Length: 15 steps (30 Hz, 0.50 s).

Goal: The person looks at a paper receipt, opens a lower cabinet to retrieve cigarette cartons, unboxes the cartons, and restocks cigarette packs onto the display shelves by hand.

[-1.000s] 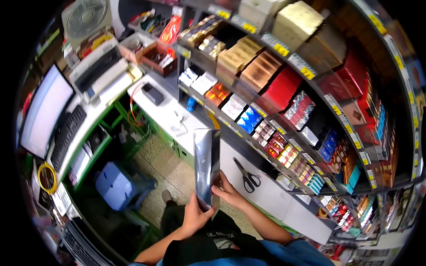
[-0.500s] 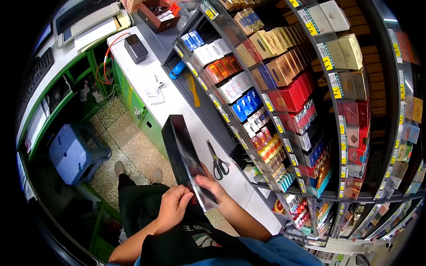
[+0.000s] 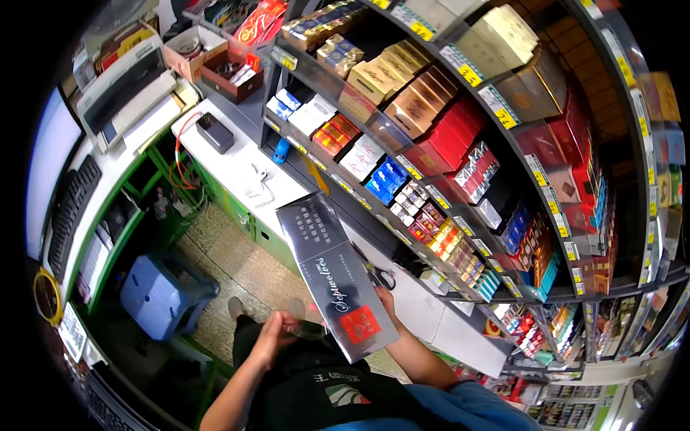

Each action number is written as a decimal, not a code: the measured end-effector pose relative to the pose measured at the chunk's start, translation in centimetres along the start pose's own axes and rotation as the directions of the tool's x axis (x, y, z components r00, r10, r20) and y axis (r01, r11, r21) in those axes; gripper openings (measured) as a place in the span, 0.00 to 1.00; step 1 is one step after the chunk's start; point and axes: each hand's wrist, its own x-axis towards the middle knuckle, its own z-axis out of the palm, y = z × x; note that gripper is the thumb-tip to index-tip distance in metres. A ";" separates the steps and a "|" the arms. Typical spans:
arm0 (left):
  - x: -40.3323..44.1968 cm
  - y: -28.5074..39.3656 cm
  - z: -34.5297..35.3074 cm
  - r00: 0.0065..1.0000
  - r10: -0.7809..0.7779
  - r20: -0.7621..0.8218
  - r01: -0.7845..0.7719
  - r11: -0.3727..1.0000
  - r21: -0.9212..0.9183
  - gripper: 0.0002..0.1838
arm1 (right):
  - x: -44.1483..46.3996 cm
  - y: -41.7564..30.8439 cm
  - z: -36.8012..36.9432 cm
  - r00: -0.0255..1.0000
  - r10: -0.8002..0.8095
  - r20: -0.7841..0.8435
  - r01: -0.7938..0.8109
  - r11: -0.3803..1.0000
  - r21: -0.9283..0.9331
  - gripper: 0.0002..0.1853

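A long, dark silver cigarette carton with "Septwolves" lettering and a red square is tilted in front of me, its broad printed face up. My right hand grips its right edge, most of the fingers hidden behind it. Left of the carton's lower end, my left hand is closed in a pinch. Thin clear plastic wrap shows between those blurred fingertips and the carton. Scissors with dark handles lie on the white counter, partly covered by the carton.
Shelves of cigarette packs with price tags rise along the right. A blue stool stands on the floor at left. On the counter are a black box-shaped device and a brown box. A keyboard sits farther left.
The carton has turned so its printed face shows. My left hand has moved from its edge to the left, with the clear wrap. The view has shifted.
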 end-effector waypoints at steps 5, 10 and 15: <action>-4.3 6.5 7.4 0.945 0.138 0.298 -0.056 0.962 -0.268 0.38 | 0.5 -0.5 1.0 0.978 0.047 0.203 -0.029 0.995 -0.090 0.26; -2.4 4.1 8.3 0.951 0.306 -0.045 -0.305 0.952 0.026 0.29 | 1.3 -2.6 5.1 0.948 -0.029 0.317 0.218 0.785 -0.580 0.30; -1.3 3.0 7.5 0.686 0.721 -0.093 -0.588 0.626 0.513 0.45 | 1.5 -2.2 5.6 0.878 -0.363 0.311 0.438 0.351 -0.828 0.37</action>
